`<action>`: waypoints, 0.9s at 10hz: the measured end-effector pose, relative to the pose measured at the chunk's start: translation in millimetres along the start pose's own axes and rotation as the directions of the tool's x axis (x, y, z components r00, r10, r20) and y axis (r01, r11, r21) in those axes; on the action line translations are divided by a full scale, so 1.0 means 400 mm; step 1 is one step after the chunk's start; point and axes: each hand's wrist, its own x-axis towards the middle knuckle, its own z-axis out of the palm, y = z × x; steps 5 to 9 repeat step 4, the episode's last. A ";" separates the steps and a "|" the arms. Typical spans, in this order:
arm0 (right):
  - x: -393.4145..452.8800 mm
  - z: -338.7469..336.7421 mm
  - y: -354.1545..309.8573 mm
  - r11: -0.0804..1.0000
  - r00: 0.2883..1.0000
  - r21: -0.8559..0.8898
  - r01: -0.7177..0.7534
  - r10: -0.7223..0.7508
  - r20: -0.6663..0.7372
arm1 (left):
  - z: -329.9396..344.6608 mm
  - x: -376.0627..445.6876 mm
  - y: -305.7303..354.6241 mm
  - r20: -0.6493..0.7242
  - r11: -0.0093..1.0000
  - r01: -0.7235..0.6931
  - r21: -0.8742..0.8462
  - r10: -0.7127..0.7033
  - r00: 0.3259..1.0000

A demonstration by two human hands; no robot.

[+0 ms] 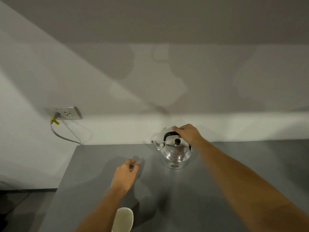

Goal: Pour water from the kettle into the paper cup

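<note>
The kettle [175, 152] stands upright at the far edge of the grey bench [93, 173], spout pointing left. The right hand [187, 133] has its fingers [177, 129] wrapped over the black handle, which runs left to right above the lid. The paper cup [123, 219] sits well apart at the near edge (partly hidden by the left forearm). The left hand [124, 173] hovers between them, loosely curled and holding nothing. The pour likely needs the kettle carried near and leftward.
</note>
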 end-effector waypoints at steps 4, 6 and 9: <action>-0.064 -0.017 -0.047 0.948 0.979 -0.264 0.176 -0.197 -0.054 | -0.041 -0.031 0.048 -0.014 0.998 -0.054 0.023 0.054 0.998; -0.064 -0.017 -0.047 0.948 0.979 -0.264 0.176 -0.197 -0.054 | -0.041 -0.031 0.048 -0.014 0.998 -0.054 0.023 0.054 0.998; -0.064 -0.017 -0.047 0.948 0.979 -0.264 0.176 -0.197 -0.054 | -0.041 -0.031 0.048 -0.014 0.998 -0.054 0.023 0.054 0.998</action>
